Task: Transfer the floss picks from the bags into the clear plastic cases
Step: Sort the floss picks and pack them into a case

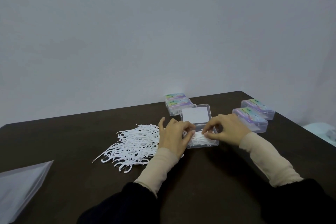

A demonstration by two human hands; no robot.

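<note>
An open clear plastic case [212,144] lies mid-table, its lid [195,113] tipped back toward the wall. A bundle of white floss picks [199,138] sits inside it. My left hand [172,135] and my right hand [227,128] meet over the case, fingertips of both curled onto the bundle from either side. A loose pile of white floss picks [132,144] spreads on the table just left of my left hand. A flat clear bag [20,187] lies at the lower left edge.
Two stacked closed cases with colourful labels [177,103] stand behind the open case near the wall. Two more closed cases [251,121] [258,111] sit to the right. The dark table [72,132] ends at its right edge close to them.
</note>
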